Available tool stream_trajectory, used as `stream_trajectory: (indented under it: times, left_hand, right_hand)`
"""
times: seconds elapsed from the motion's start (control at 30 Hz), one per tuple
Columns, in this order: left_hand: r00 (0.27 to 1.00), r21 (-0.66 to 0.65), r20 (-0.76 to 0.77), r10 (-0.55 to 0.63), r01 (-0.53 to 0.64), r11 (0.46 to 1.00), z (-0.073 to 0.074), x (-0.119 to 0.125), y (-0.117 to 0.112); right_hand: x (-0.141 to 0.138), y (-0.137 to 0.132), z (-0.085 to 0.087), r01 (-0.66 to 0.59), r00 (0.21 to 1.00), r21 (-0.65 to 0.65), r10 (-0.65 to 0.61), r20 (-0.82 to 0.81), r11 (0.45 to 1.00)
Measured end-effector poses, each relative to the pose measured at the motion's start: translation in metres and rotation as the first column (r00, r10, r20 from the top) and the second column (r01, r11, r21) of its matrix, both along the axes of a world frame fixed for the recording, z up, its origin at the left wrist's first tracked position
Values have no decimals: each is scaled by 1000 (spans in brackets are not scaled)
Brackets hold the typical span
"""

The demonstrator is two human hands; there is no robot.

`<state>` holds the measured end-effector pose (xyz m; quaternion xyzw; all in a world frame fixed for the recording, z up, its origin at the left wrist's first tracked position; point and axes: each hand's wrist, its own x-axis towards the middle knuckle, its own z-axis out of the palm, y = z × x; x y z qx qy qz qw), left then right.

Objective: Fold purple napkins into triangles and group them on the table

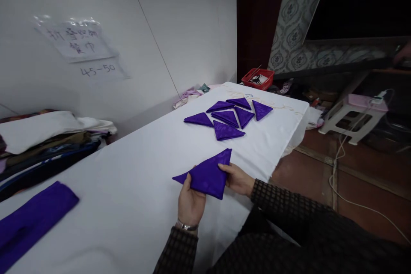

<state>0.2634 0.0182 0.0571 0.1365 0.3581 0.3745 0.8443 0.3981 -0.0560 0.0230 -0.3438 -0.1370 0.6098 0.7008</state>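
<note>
Above the white-covered table, both hands hold a purple napkin folded into a triangle. My left hand pinches its lower left edge, thumb on top and the other fingers hidden beneath. On the right side, my right hand grips it with the thumb on the upper face, fingers behind the cloth. Several more folded purple napkins, also triangles, lie grouped on the table beyond my hands. A larger purple cloth stack rests at the left near corner.
Piled fabrics sit along the wall at left. A red basket holding scissors stands past the table's far end. To the right are a plastic stool and a white cable on the floor. Handwritten paper signs hang on the wall.
</note>
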Motion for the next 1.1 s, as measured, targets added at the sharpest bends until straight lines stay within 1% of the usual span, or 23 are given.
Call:
stream_trajectory:
  times: [0.1,0.27,0.37,0.47,0.53,0.57,0.77,0.87,1.0,1.1]
  left_hand:
    - [999,-13,8,-38,38,999,-5,8,-6]
    - [996,4,-24,-85,86,996,-11,14,-8]
    - [994,9,-57,-97,98,995,-16,17,-8]
    - [995,16,-64,-77,79,997,-20,20,-8]
    - [996,32,-61,-66,68,997,-22,22,-9]
    - [996,37,-59,-67,69,997,-22,23,-10]
    - [988,-16,-59,-145,144,989,-25,33,-13]
    - [985,13,-63,-161,162,987,-29,36,-11]
    - [985,68,-70,-156,161,985,-30,39,-1]
    - [986,107,-114,-123,135,985,-26,41,15]
  right_hand:
    - [13,-5,0,68,997,-98,-63,52,993]
    - [32,-12,-6,121,992,-119,-115,58,985]
    - [36,-12,-6,141,990,-129,-140,20,982]
    - [33,-12,-5,69,996,-144,-77,-52,987]
    - [32,-12,-5,19,997,-151,-29,-66,988]
    - [32,-12,-5,13,998,-155,-22,-58,988]
    - [51,-17,-11,61,998,-210,-66,-18,976]
    - [60,-18,-12,75,997,-230,-79,-12,970]
    - [70,-10,-3,40,999,-200,-38,14,979]
    - [81,7,8,11,998,-156,-2,56,988]
